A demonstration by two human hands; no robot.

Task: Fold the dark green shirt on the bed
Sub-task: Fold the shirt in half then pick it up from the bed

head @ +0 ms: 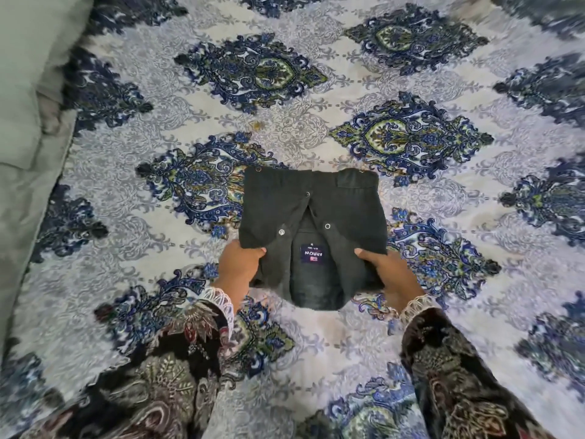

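Both hands held folded dark green shirt point(311, 217) on bed point(348, 343).
Left hand point(237, 264) pinched near-left corner, right hand point(387, 274) near-right corner; shirt mid-bed, label up.

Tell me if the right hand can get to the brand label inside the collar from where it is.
Probably yes: the right hand grips the shirt beside the exposed label, with nothing covering it, though it must let go first.

Grey-green pillow point(28, 74) at left; patterned sleeves point(449, 369) in foreground.
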